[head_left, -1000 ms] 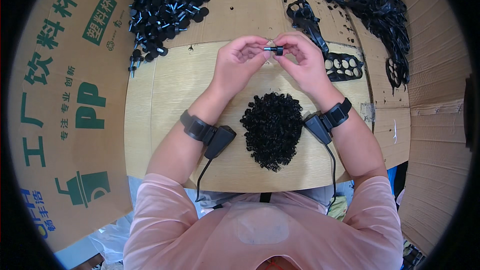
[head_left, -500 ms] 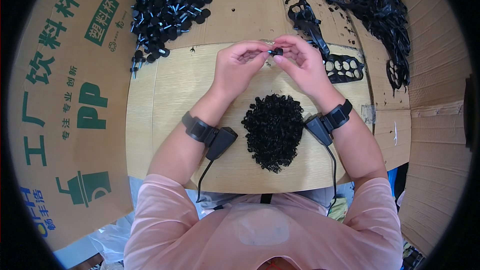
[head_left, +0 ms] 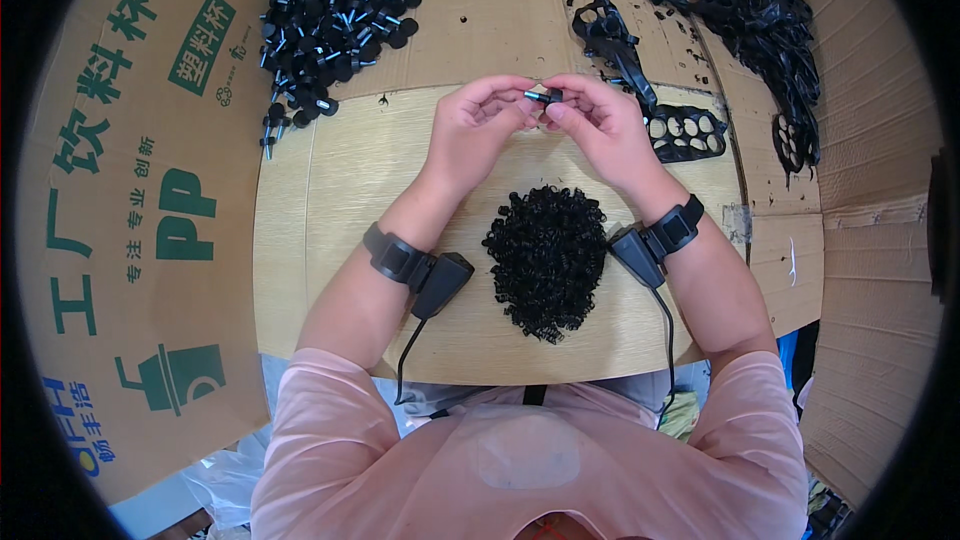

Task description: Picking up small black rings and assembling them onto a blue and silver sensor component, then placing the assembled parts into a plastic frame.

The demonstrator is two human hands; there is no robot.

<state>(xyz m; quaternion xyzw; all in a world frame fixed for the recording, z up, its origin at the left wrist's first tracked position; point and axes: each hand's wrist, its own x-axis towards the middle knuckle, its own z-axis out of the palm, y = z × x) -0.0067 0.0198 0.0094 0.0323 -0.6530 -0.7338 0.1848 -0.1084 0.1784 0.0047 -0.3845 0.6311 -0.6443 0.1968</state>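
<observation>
Small black knob with a metal pin (head_left: 541, 96) pinched between both hands above the worktop (head_left: 330, 200), long axis lying left-right, pin end toward the left hand (head_left: 480, 125), knob head at the right hand (head_left: 600, 125). Fingers of each hand closed on opposite ends, neither nearer than the other. Heap of small black rings (head_left: 548, 260) just below between the wrists; pile of finished knobs (head_left: 325, 25) well apart, upper left.

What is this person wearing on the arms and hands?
Short pink sleeves end above the elbows; the forearms are bare. Each wrist carries a black strap with a black box-shaped device, left and right, each trailing a thin black cable. Both hands are ungloved.
</observation>
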